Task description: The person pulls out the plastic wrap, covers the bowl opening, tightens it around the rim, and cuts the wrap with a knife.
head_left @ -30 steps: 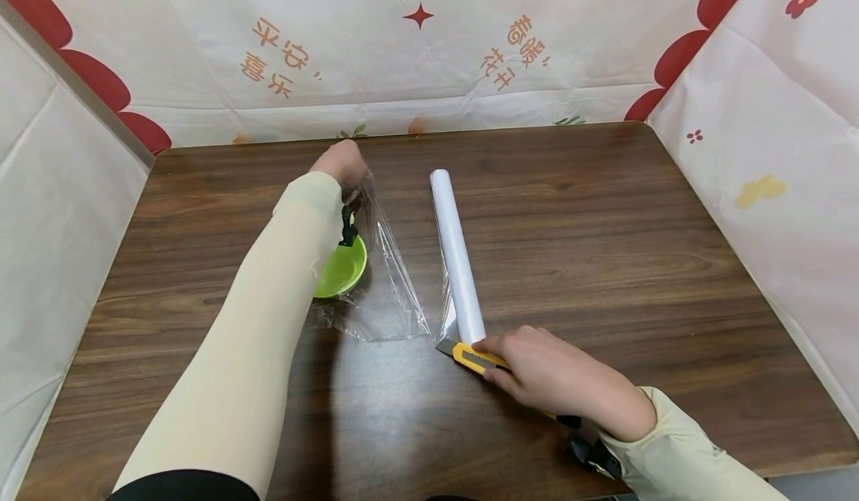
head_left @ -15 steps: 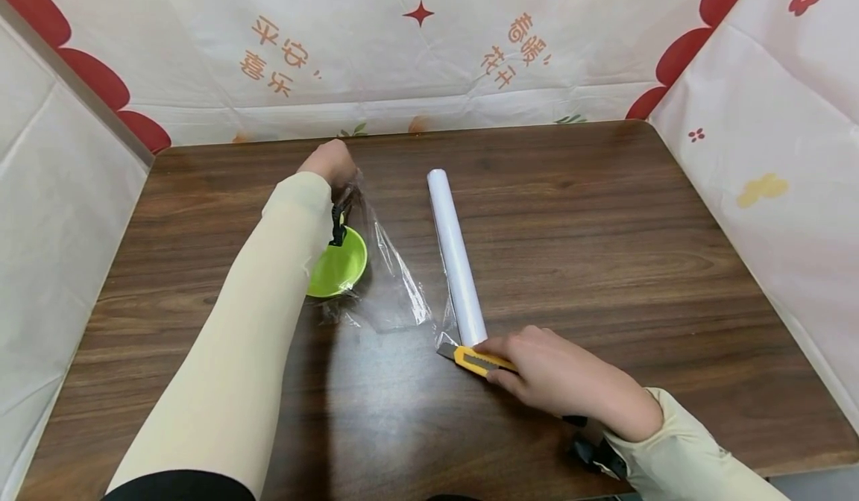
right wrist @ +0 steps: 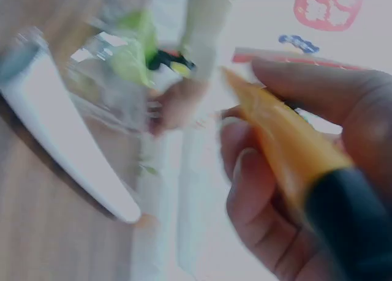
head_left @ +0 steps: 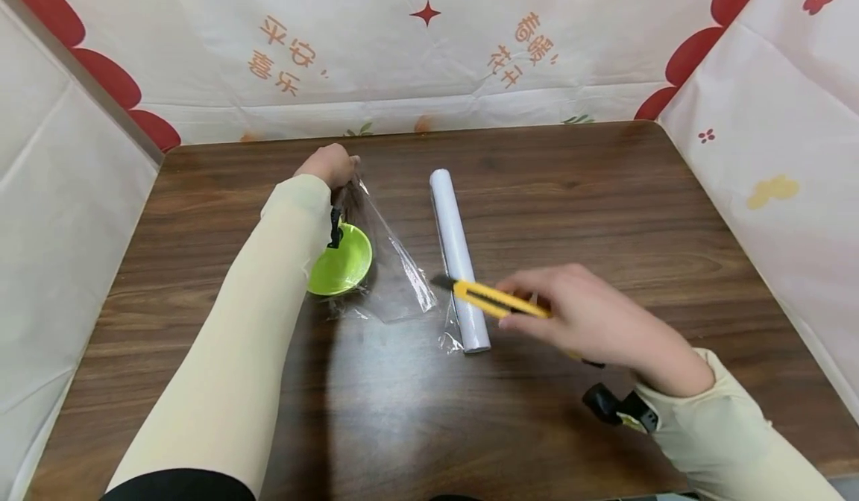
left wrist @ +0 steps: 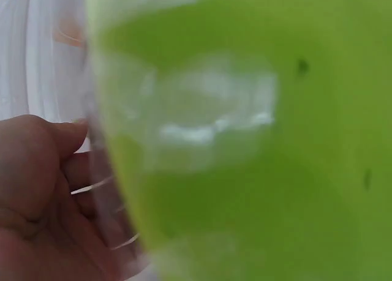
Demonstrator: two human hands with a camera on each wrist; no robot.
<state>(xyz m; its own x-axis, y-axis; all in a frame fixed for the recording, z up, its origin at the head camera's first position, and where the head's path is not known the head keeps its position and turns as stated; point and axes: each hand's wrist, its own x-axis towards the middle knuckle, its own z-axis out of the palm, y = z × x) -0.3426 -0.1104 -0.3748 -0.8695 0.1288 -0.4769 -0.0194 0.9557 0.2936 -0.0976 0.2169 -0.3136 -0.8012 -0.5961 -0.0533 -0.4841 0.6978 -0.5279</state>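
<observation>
My left hand (head_left: 329,164), beyond the green bowl (head_left: 342,262), pinches the far edge of a clear plastic wrap sheet (head_left: 396,292). The sheet lies over and beside the bowl; in the left wrist view, film glints across the green surface (left wrist: 245,189), and the thumb and fingers of the left hand (left wrist: 43,189) meet at the film. My right hand (head_left: 584,311) grips a yellow utility knife (head_left: 496,300), blade out and pointing left, above the plastic wrap roll (head_left: 456,255). In the right wrist view the knife (right wrist: 282,140) is blurred. My left forearm hides part of the bowl.
The roll lies lengthwise on the brown wooden table (head_left: 604,203), with a loose strip of film (head_left: 451,333) at its near left side. A printed white cloth (head_left: 429,61) hangs behind the table and along both sides.
My right hand has lifted the utility knife away from the roll's near end, forward over the roll. The left hand shifted slightly left with the film. The sheet's near corner now appears apart from the roll.
</observation>
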